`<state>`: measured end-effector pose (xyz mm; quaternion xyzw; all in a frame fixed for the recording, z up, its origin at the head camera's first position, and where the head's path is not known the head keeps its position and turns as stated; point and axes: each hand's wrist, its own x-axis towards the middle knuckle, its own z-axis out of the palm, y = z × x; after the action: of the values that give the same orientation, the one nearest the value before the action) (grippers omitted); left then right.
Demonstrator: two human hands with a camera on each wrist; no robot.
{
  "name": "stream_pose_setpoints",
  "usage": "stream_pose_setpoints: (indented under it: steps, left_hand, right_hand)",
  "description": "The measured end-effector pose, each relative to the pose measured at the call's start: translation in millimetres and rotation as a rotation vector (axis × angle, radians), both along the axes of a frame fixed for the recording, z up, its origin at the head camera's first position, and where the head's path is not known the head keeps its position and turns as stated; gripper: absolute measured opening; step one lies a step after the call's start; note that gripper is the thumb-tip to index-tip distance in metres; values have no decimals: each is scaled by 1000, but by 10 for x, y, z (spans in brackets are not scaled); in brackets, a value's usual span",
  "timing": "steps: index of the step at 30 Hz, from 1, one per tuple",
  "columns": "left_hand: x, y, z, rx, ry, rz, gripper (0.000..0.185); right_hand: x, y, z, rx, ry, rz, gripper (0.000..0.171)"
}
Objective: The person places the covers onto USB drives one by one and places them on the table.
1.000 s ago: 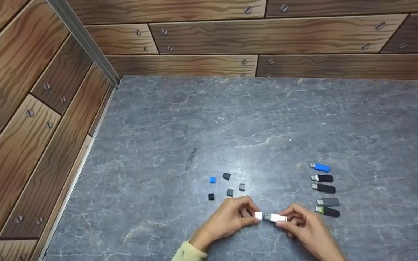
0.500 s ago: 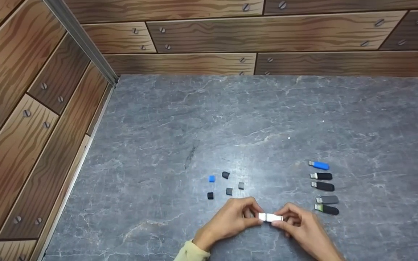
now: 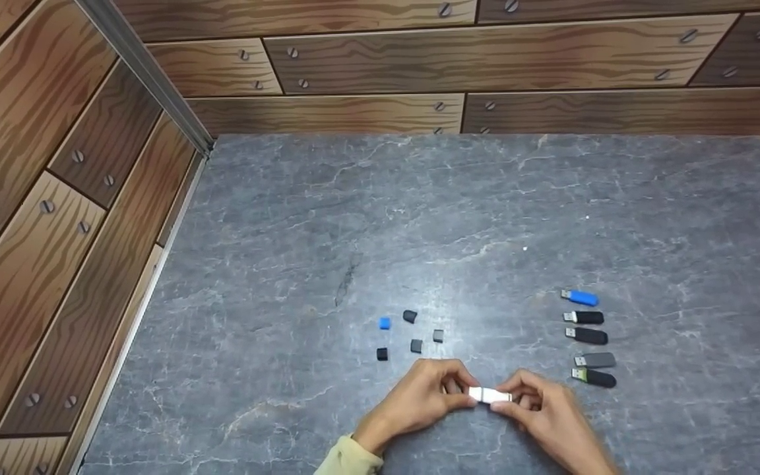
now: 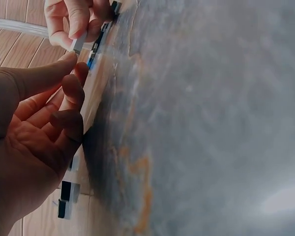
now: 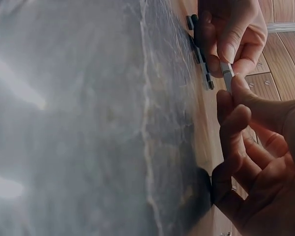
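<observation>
Between both hands, low in the head view, is a white USB stick (image 3: pixel 500 396) with its white cap (image 3: pixel 475 393) fitted over the plug end, a thin grey line showing at the joint. My left hand (image 3: pixel 423 399) pinches the cap between thumb and forefinger. The stick's body is pinched by the thumb and forefinger of my right hand (image 3: pixel 548 412). In the left wrist view the left hand (image 4: pixel 44 115) faces the other hand across the stick (image 4: pixel 78 43). From the right wrist, the right hand (image 5: pixel 255 142) meets the white stick (image 5: pixel 228 78) at fingertip level.
Loose caps lie left of centre: a blue cap (image 3: pixel 385 323), a black cap (image 3: pixel 382 354) and several dark or grey ones. At right, uncapped USB sticks form a column, from a blue stick (image 3: pixel 580 297) to a black-and-green stick (image 3: pixel 594 378). Wood-patterned walls (image 3: pixel 367 63) border the grey table (image 3: pixel 287 218).
A second ago the white cap and stick were apart with the metal plug showing; they came together by half a second ago. Since then the hands have barely moved.
</observation>
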<state>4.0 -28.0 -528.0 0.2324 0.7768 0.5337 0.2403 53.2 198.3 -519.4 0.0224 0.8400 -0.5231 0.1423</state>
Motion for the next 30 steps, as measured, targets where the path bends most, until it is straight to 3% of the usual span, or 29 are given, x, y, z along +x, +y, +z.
stream_pose_setpoints:
  steps: [5, 12, 19, 26, 30]
  left_hand:
    - [-7, 5, 4, -13, 14, -12, 13]
    - [2, 0, 35, -104, 74, -34, 13]
    - [28, 6, 79, -193, 182, -42, 11]
    - [79, 24, 98, -287, 363, -46, 10]
    - [105, 35, 84, -324, 430, -50, 10]
  right_hand:
    - [-16, -25, 12, 32, -23, -18, 17]
    - [-5, -47, 4, 82, -44, -16, 19]
    - [0, -54, 21, 149, -1, 19, 19]
    - [29, -55, -3, 242, 121, 45, 18]
    - [21, -83, 4, 272, 115, 44, 20]
